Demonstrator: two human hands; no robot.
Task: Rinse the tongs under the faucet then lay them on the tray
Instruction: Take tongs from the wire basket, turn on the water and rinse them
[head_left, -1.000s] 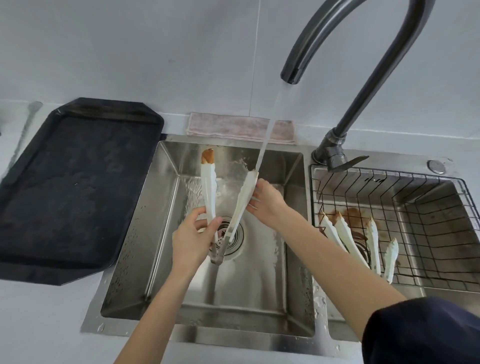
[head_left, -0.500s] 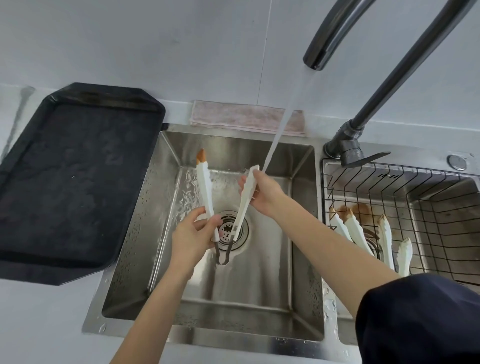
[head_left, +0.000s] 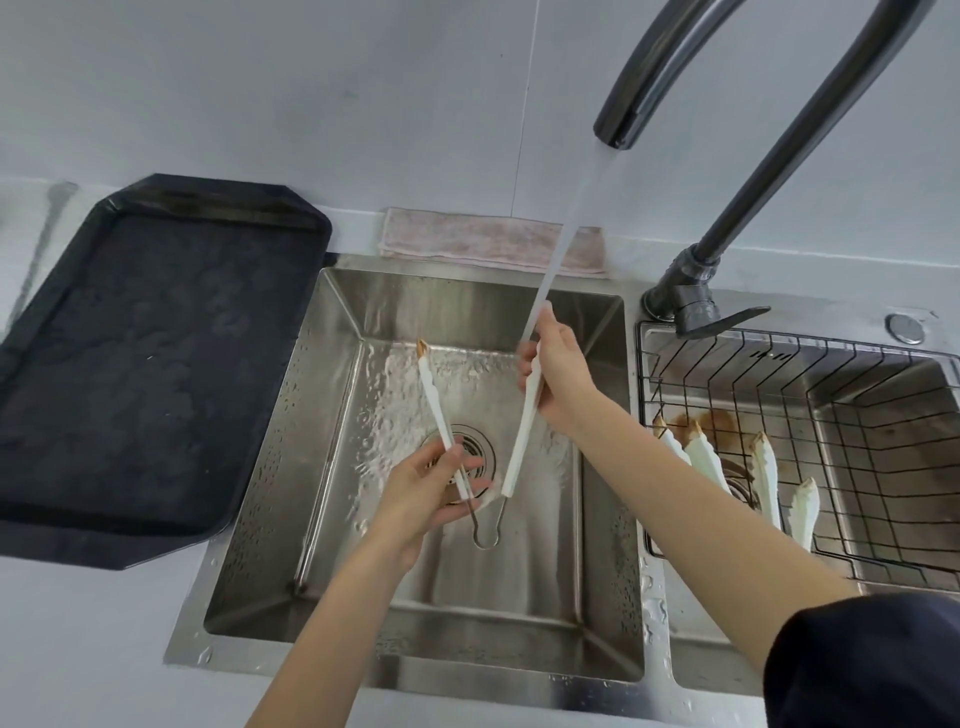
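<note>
White tongs (head_left: 519, 441) with a metal spring loop are spread in a V over the left sink basin (head_left: 332, 415). My left hand (head_left: 426, 488) grips the left arm low down; that arm's tip is stained brown. My right hand (head_left: 558, 384) holds the upper end of the right arm, where the water stream from the dark faucet (head_left: 623, 104) lands on my fingers and the tong tip. The black tray (head_left: 130, 364) lies on the counter left of the sink, with nothing on it.
A wire basket (head_left: 831, 467) sits in the right basin and holds other white tongs (head_left: 706, 462) with brown-stained tips. A pink cloth (head_left: 467, 244) lies behind the sink by the wall. Water droplets dot the sink rim.
My right hand slid up the right tong arm to its tip under the stream. The tongs spread wider and sit lower in the basin. The view shifted left and down.
</note>
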